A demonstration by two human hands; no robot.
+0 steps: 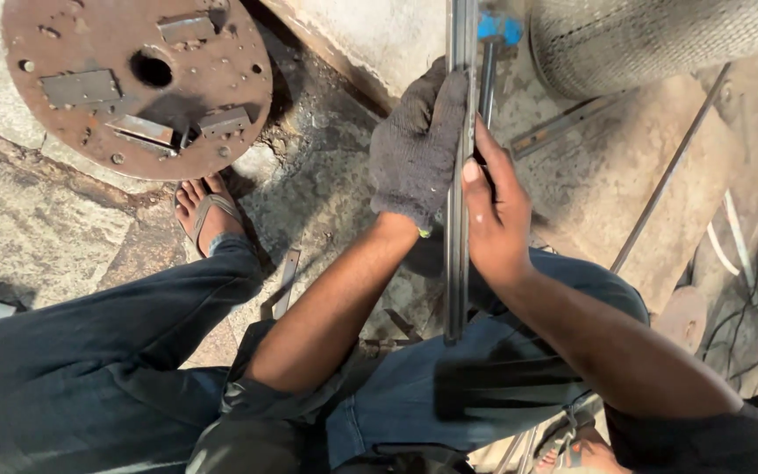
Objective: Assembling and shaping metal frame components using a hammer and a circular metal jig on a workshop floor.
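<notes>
Rough, dusty concrete floor (37,219) lies under the seated person, whose blue-jeaned legs spread across it; a long flat grey steel strip (458,263) stands upright between the knees, its lower end near the lap and its top running out of view; the left hand (418,149), in a dark knitted glove, wraps the strip from the left; the bare right hand (495,215) closes around it from the right, just below; a rusty round steel plate (138,83) with welded blocks lies beyond a sandalled foot (208,215)
</notes>
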